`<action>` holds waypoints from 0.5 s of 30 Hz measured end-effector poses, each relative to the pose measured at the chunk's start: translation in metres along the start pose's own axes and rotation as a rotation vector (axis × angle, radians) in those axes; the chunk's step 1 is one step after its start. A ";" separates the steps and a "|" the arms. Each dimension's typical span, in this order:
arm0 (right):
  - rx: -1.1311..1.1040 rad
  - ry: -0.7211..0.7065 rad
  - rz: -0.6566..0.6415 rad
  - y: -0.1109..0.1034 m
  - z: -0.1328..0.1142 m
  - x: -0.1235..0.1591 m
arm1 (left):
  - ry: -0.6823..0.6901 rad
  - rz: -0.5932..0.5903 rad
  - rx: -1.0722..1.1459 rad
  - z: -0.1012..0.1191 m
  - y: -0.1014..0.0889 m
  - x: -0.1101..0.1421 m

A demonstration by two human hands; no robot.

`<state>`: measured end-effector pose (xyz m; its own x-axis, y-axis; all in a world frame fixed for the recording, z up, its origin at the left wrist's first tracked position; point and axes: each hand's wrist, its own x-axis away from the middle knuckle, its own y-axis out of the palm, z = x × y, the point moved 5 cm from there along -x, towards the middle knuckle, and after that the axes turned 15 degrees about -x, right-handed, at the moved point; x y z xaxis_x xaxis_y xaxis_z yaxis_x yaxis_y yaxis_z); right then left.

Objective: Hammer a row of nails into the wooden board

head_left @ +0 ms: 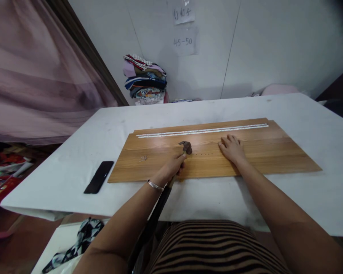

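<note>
A long wooden board (263, 160) lies on the white table (303, 114). My left hand (174, 165) is closed round the handle of a hammer, whose dark head (185, 147) rests on the board near its middle. My right hand (231, 148) lies flat on the board with fingers spread, just right of a short row of small dark dots (204, 154). A few loose nails (143, 158) lie on the board's left part. A thin white strip (202, 131) runs along the board's far edge.
A black phone (98, 177) lies on the table left of the board. Folded fabrics (145, 80) are stacked against the wall behind. A pink curtain (37, 72) hangs at left. Patterned cloth (74, 243) lies on a low surface at bottom left.
</note>
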<state>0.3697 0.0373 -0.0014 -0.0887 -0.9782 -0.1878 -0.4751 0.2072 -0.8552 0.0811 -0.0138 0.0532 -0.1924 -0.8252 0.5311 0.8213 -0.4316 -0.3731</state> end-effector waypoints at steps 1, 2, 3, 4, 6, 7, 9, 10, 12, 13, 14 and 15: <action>-0.001 0.001 -0.001 0.000 0.000 0.000 | -0.005 0.000 -0.003 0.000 0.000 0.000; -0.001 0.002 -0.001 0.000 -0.001 0.000 | -0.010 0.001 -0.004 0.000 0.000 0.001; 0.000 0.001 -0.002 -0.001 -0.001 0.000 | -0.011 -0.001 -0.001 0.000 0.000 0.001; 0.002 0.001 -0.001 -0.001 -0.001 0.001 | -0.008 -0.003 0.004 0.000 0.001 0.001; 0.007 0.000 0.000 -0.001 -0.002 0.001 | -0.003 -0.006 0.014 -0.001 0.001 0.000; 0.010 0.000 0.000 -0.001 -0.002 0.001 | 0.004 -0.007 0.018 -0.001 0.001 0.000; 0.013 -0.002 0.002 -0.001 -0.002 0.001 | 0.019 -0.009 0.017 -0.002 0.001 -0.001; 0.013 -0.004 0.004 -0.001 -0.002 0.001 | 0.019 -0.009 0.014 -0.003 0.001 -0.002; 0.011 -0.007 0.006 -0.001 -0.001 0.000 | 0.008 -0.007 0.010 -0.003 0.001 -0.002; 0.009 -0.009 0.006 -0.001 -0.001 0.000 | -0.003 -0.003 0.008 -0.002 0.001 -0.001; 0.007 -0.008 0.007 0.000 0.000 0.000 | -0.014 -0.001 0.006 -0.002 0.001 0.000; 0.005 -0.008 0.008 0.000 0.000 -0.001 | -0.019 0.000 0.005 -0.001 0.001 0.000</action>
<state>0.3701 0.0380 -0.0016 -0.0858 -0.9764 -0.1982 -0.4702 0.2151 -0.8560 0.0809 -0.0149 0.0523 -0.1825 -0.8179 0.5456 0.8241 -0.4299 -0.3687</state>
